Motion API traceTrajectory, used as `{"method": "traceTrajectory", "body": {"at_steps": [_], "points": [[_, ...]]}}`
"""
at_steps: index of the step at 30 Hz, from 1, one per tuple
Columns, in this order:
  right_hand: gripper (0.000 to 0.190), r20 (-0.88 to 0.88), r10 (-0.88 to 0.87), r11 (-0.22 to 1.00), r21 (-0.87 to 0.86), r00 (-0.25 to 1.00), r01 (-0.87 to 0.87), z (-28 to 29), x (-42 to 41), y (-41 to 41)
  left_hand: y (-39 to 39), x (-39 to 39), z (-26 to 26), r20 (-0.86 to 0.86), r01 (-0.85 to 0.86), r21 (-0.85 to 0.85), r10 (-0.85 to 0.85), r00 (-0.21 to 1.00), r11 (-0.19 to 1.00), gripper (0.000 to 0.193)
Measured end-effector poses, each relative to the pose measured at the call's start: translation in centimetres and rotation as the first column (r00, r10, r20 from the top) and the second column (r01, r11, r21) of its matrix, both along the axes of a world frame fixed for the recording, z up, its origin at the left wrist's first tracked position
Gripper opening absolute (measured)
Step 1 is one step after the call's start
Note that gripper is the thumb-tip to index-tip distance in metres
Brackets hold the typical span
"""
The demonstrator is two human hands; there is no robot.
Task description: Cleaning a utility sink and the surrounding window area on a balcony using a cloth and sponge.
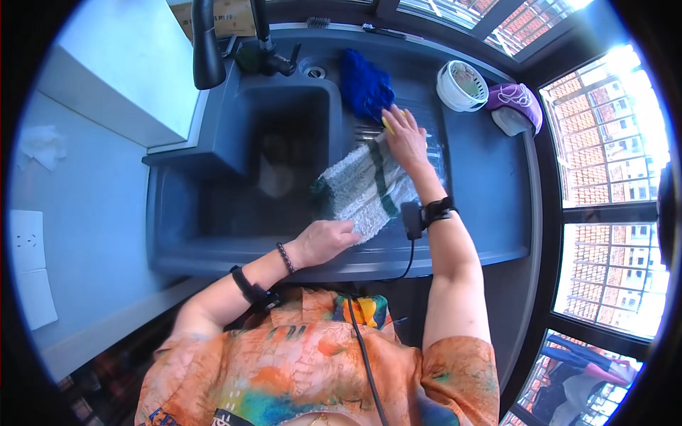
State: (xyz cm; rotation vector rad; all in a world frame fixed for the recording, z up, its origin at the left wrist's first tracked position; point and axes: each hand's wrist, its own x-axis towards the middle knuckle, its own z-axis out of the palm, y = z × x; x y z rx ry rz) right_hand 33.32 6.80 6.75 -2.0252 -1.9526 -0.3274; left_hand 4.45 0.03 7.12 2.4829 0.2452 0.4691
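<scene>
A wet white terry towel [346, 178] with dark green bands lies across the ribbed washboard [370, 131] of the grey laundry sink. My left hand [325, 242] pinches the towel's near corner between thumb and fingers. At the towel's far end, my right hand [406, 139] is pressed flat over a small yellow object [388, 125], perhaps a bar of soap. Only the yellow edges show around the fingers; the rest is hidden under the palm. Just beyond the right fingertips, a bunched blue cloth [366, 85] lies on the upper part of the board.
Left of the board is the deep sink basin [218, 213], with a black faucet [274, 61] behind it. A white plastic basket [462, 86] and a purple-and-white object with a cord [514, 109] stand at the back right. A cable hangs from the right wrist's strapped device [414, 219].
</scene>
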Motion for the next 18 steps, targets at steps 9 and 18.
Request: {"method": "traceTrajectory", "body": {"at_steps": [9,18], "points": [[0.036,-0.076,0.338,0.936,-0.08,0.938,-0.344,0.7,-6.3,-8.5,0.7,-2.0,0.1,-0.058,-0.043,-0.107,0.037,0.998,0.993,0.018],[0.05,-0.122,0.237,0.954,-0.159,0.964,-0.255,0.0,-6.7,-11.2,1.3,-1.5,-0.7,0.017,-0.063,-0.024,0.064,0.998,0.998,0.01]]}}
